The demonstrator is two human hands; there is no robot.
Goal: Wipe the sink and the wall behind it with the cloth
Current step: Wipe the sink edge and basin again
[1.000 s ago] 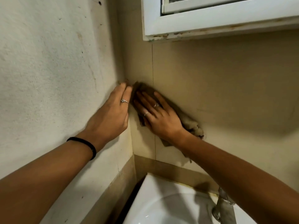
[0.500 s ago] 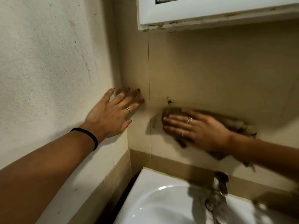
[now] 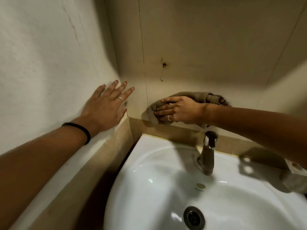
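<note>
A brown cloth [image 3: 197, 96] is pressed flat against the beige back wall [image 3: 216, 47], just above the darker tile strip behind the sink. My right hand [image 3: 178, 109] lies on the cloth with fingers pointing left and holds it to the wall. My left hand [image 3: 108, 107] rests flat with fingers spread on the white left wall [image 3: 49, 63], close to the corner. The white sink [image 3: 149, 188] fills the lower right, with its drain [image 3: 193, 218] at the bottom.
A brown tap [image 3: 207, 155] stands at the back rim of the sink, right below my right forearm. A small dark hole [image 3: 164, 65] with stains marks the back wall above the cloth. A small object [image 3: 297, 168] sits on the sink's right edge.
My right hand has moved the cloth from the upper corner down and right, to just above the tile strip. My left hand has slid lower. The view has tilted down onto the sink.
</note>
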